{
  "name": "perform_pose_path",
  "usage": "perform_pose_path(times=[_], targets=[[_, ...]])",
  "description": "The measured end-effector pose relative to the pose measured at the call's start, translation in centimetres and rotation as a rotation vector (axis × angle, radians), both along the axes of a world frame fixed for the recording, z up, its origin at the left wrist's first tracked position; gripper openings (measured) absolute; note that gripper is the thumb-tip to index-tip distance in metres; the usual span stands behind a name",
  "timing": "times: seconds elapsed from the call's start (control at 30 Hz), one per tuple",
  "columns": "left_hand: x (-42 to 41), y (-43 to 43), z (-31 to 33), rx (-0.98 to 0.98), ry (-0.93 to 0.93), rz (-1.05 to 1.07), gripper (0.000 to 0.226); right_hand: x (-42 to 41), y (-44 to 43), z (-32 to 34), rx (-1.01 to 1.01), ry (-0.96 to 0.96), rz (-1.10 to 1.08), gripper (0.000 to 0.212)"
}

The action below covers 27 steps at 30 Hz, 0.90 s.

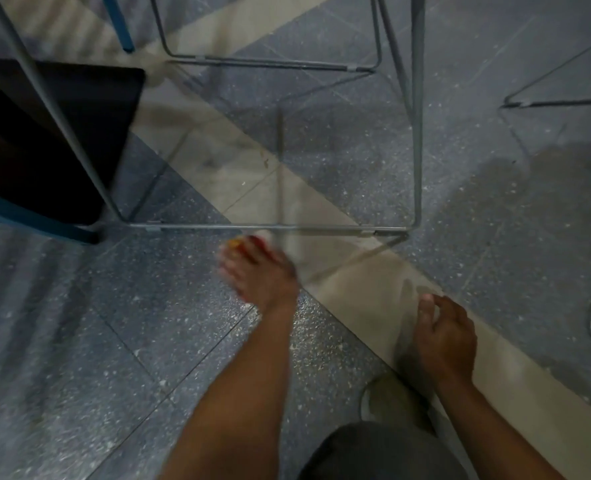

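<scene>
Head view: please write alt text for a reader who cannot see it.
A person's left hand reaches down to a small red and orange thing, beside a wire frame standing on the speckled floor; blur hides whether the hand grips it. The right hand hangs loosely curled, holding nothing.

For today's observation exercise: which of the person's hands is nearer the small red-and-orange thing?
Left. The left hand is right at the red-and-orange thing; the right hand hangs apart to its right, over the pale floor strip.
</scene>
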<state>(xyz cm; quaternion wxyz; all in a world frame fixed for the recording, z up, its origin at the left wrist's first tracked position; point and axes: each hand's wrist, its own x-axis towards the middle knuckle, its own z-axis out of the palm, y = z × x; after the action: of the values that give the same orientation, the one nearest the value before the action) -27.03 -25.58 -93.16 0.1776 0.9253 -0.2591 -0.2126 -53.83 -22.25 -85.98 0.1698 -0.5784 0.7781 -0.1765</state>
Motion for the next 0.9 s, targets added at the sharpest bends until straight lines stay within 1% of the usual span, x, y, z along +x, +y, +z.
perform_pose_path(times=[0.07, 0.13, 0.2, 0.27, 0.3, 0.37, 0.47, 0.5, 0.57, 0.63, 0.67, 0.73, 0.83, 0.9], targets=[[-6.9, -2.8, -0.4, -0.043, 0.035, -0.251, 0.076, 0.1, 0.3, 0.1, -0.007, 0.008, 0.001, 0.066], [-13.7, -4.7, -1.0, -0.09, 0.09, -0.394, 0.069, 0.0, 0.5, 0.2, -0.026, 0.025, -0.003, 0.064], [-18.7, -6.0, -1.2, -0.066, 0.106, -0.53, 0.068, -0.6, 0.6, 0.2, -0.041, 0.058, -0.002, 0.062], [-20.7, -6.8, -0.9, 0.003, 0.081, -0.686, 0.069, -1.5, 0.5, 0.3, -0.048, 0.09, 0.016, 0.062], [-20.8, -6.7, -0.9, 0.03, 0.054, -0.759, 0.07, -2.1, 0.5, 0.4, -0.053, 0.098, 0.023, 0.06], [-19.4, -5.3, -0.9, -0.016, 0.001, -0.975, 0.067, -3.1, 0.7, 0.6, -0.054, 0.098, 0.015, 0.06], [-15.0, -1.3, -1.5, -0.28, -0.084, -1.439, 0.056, -3.2, 1.1, 0.7, -0.052, 0.1, 0.015, 0.064], [-13.3, 0.3, -1.8, -0.326, -0.123, -1.552, 0.053, -2.7, 1.2, 0.8, -0.03, 0.094, 0.016, 0.064], [-9.4, 4.3, -2.4, -0.319, -0.183, -1.67, 0.051, -1.5, 1.5, 0.9, 0.017, 0.088, 0.037, 0.065], [-4.3, 8.9, -2.6, -0.263, -0.192, -1.677, 0.053, 0.0, 1.9, 1.0, 0.053, 0.071, 0.094, 0.071], [-1.1, 11.2, -2.6, -0.252, -0.198, -1.648, 0.054, 0.7, 2.1, 1.1, 0.074, 0.051, 0.125, 0.074], [6.0, 15.6, -2.4, -0.235, -0.275, -1.499, 0.056, 2.4, 2.3, 1.4, 0.109, 0.005, 0.186, 0.078], [16.0, 20.7, -1.6, -0.126, -0.33, -1.113, 0.059, 4.9, 2.2, 1.4, 0.157, -0.008, 0.267, 0.075], [19.2, 21.3, -0.8, 0.003, -0.264, -0.772, 0.071, 6.6, 2.3, 1.4, 0.166, 0.011, 0.329, 0.067]])
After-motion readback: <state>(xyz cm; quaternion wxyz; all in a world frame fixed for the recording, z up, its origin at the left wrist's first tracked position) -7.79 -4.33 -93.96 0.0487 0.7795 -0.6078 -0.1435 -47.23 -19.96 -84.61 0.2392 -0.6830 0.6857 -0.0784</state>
